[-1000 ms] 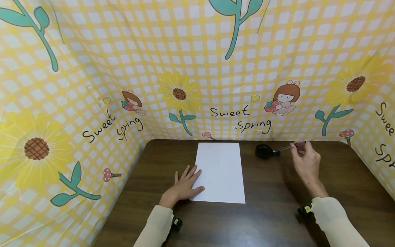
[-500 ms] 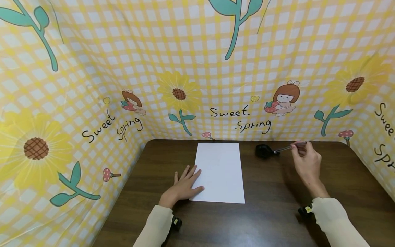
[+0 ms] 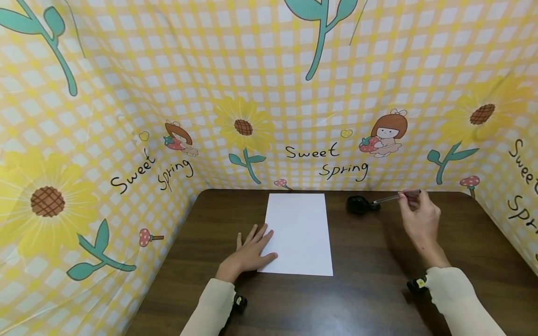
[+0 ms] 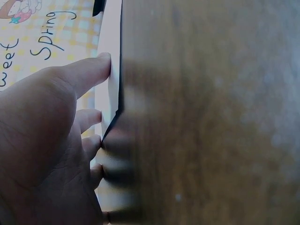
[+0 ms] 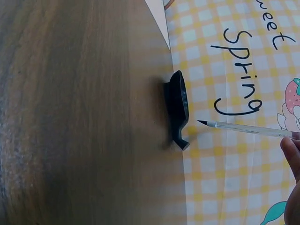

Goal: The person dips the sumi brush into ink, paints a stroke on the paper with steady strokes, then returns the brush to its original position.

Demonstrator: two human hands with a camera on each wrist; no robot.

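Observation:
A blank white sheet (image 3: 299, 233) lies on the brown table. My left hand (image 3: 245, 255) rests with spread fingers on its lower left edge; in the left wrist view the thumb of this hand (image 4: 42, 112) lies along the paper (image 4: 113, 70). At the right, my right hand (image 3: 420, 221) pinches a thin brush (image 3: 387, 199) with a clear handle. The dark brush tip points left, toward a small black dish (image 3: 357, 204) with a short handle. In the right wrist view the brush (image 5: 248, 129) is apart from the black dish (image 5: 178, 103), its dark tip beside the dish's handle.
A yellow checked cloth (image 3: 269, 88) with flowers and lettering hangs behind the table and along both sides. The brown table (image 3: 302, 308) has rounded far corners. Black straps with small devices are on both wrists, over cream sleeves.
My right hand has shifted slightly up and to the right with the brush, whose tip has risen a little from the dish's handle. My left hand stays on the sheet.

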